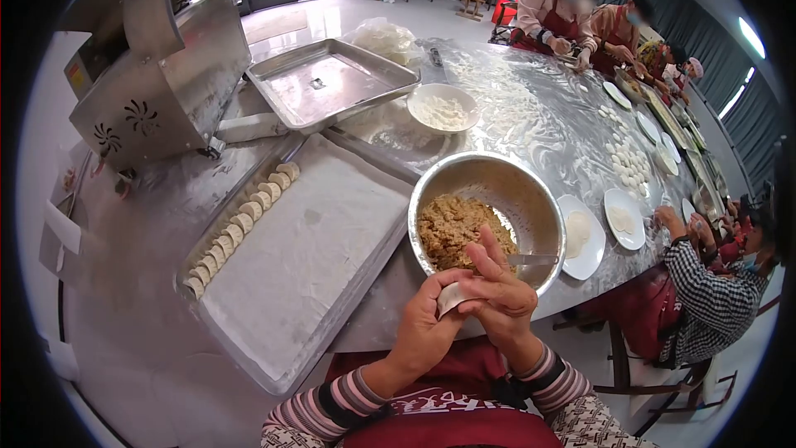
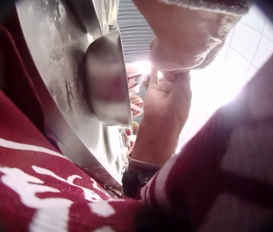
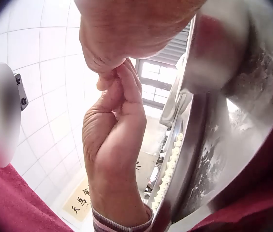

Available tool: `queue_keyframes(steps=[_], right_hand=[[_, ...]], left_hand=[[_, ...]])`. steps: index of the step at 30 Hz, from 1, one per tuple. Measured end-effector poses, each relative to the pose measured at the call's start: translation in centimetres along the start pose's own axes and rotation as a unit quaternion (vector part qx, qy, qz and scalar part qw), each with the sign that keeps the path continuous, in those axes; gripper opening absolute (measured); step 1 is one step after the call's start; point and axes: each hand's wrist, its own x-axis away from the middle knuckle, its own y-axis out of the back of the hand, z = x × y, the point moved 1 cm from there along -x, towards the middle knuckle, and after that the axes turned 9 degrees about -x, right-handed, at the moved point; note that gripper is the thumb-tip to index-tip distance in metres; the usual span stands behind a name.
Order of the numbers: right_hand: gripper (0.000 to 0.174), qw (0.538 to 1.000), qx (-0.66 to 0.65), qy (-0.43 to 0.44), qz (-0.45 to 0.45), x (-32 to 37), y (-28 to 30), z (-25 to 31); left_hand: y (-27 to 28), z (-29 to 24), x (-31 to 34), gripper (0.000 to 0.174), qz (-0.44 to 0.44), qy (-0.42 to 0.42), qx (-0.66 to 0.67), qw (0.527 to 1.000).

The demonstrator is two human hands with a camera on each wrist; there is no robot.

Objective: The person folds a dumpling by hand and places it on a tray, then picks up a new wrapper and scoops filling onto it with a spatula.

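Note:
In the head view, a pale folded dumpling (image 1: pixel 451 299) sits between both hands in front of the steel bowl. My left hand (image 1: pixel 423 328) pinches it from the left, thumb and fingers at its edge. My right hand (image 1: pixel 504 297) grips its other side, with some fingers pointing up over the filling. Brown minced filling (image 1: pixel 454 228) fills part of the steel bowl (image 1: pixel 543 195), where a flat metal handle (image 1: pixel 533 260) juts toward the rim. In both wrist views the hands meet at the fingertips and hide the dumpling.
Left of the bowl lies a lined tray (image 1: pixel 303 241) with a row of dumplings (image 1: pixel 249 214) along one side. Behind are a flour bowl (image 1: pixel 444 108), a bare tray (image 1: pixel 332 75) and a steel machine (image 1: pixel 166 75). Plates with wrappers (image 1: pixel 623 220) stand right, near a seated person (image 1: pixel 713 290).

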Motion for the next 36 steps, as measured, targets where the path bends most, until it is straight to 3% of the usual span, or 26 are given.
queue_keyframes(steps=[8,10,16,20,22,25,28,31,33,36], right_hand=[[0.029,0.998,0.045,0.038,0.022,0.1,0.0,-0.6],[0.027,0.997,0.007,-0.020,-0.069,0.1,-0.5,0.2],[0.029,0.997,0.033,0.042,-0.048,0.9,0.2,-1.1],[0.029,0.997,0.037,0.028,-0.055,0.7,0.0,-0.6],[0.023,0.990,-0.022,-0.023,-0.141,0.9,-0.3,-0.2],[0.022,0.992,0.050,0.010,-0.113,0.5,-0.1,0.4],[0.025,0.996,0.029,0.021,-0.080,1.1,0.5,-0.8],[0.026,0.996,0.027,0.007,-0.086,1.5,0.7,-1.2],[0.025,0.995,0.032,-0.006,-0.092,1.2,0.6,-0.6],[0.022,0.995,0.023,-0.026,-0.092,0.7,0.6,0.2]], left_hand=[[0.3,0.0,-0.5,0.038,0.034,0.046,0.035,0.998],[0.4,0.1,-0.8,0.038,0.046,0.053,0.063,0.996],[-0.4,0.8,-0.6,0.036,0.018,0.093,0.167,0.981],[-0.4,0.8,-0.4,0.037,0.016,0.086,0.189,0.978],[-0.3,0.7,-0.6,0.037,0.017,0.084,0.199,0.976],[-0.6,0.5,-0.5,0.039,0.025,0.088,0.192,0.977],[-0.7,1.0,-0.4,0.042,0.030,0.084,0.172,0.981],[-0.4,0.9,-0.4,0.044,0.053,0.097,0.199,0.974],[-0.3,0.7,-0.5,0.046,0.068,0.109,0.352,0.927],[0.6,0.4,-0.6,0.059,0.091,0.161,0.318,0.930]])
